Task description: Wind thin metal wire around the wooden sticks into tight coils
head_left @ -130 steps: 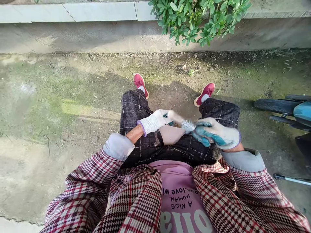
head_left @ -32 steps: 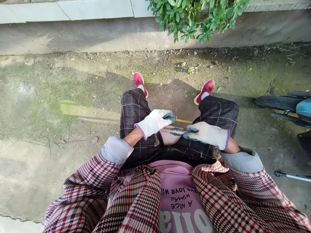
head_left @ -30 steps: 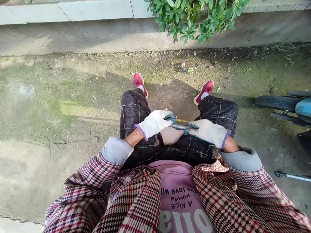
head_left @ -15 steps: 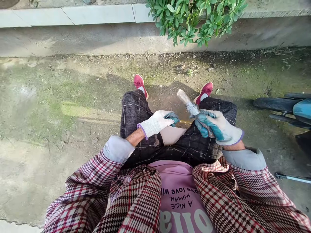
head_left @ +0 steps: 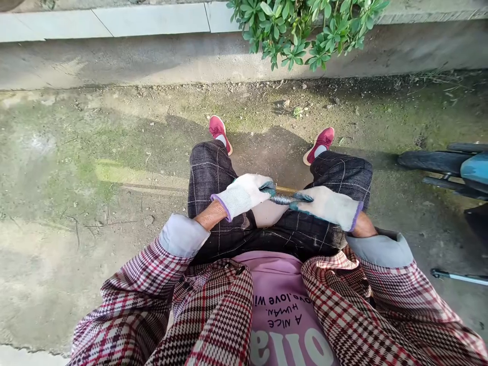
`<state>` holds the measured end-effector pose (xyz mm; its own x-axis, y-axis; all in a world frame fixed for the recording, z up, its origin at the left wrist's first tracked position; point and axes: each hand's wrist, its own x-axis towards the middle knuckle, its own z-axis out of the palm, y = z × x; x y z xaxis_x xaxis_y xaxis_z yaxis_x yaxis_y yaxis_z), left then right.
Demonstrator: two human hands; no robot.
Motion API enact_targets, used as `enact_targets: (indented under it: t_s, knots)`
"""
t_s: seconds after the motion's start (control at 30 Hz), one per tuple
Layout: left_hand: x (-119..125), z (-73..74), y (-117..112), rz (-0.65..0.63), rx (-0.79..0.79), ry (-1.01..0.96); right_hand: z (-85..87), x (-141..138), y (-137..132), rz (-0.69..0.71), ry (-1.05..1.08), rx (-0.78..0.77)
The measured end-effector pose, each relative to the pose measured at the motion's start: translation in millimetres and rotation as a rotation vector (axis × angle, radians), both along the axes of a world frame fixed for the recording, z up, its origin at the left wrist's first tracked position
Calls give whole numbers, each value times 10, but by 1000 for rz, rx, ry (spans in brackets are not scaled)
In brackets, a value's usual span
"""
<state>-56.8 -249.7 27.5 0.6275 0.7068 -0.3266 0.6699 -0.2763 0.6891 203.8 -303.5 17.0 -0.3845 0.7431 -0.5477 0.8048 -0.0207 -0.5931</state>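
Note:
I sit over bare ground with both hands in white knit gloves with teal palms. My left hand is closed, pinching something small at its fingertips; a thin brass-coloured rod shows just beyond them. My right hand is closed, palm down, on a small wire brush. The grey bristled end of the brush lies level between the two hands and touches my left fingertips. Both hands hover above my lap, between my knees in dark checked trousers.
My red shoes rest on mossy, dirty concrete. A low concrete wall runs along the far side with a green leafy plant hanging over it. A parked blue vehicle and a metal bar stand at the right.
Half a second ago my right hand held the brush tilted up and away, palm up. It has turned over and brought the brush back down against my left fingertips.

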Motion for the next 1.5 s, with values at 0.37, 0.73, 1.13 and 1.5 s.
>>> enact_targets:
  t_s: [0.37, 0.73, 1.13, 1.5]
  knots:
    - [71, -39, -91, 223, -208, -190, 10, -89, 26, -363, 115, 116]
    - [82, -226, 33, 332, -551, -495, 143, -19, -37, -560, 816, -380]
    - [-43, -92, 33, 41, -178, -171, 99, -36, 27, 16, 184, -170]
    - [31, 13, -10, 61, 45, 44, 28, -17, 74, -223, -74, 174]
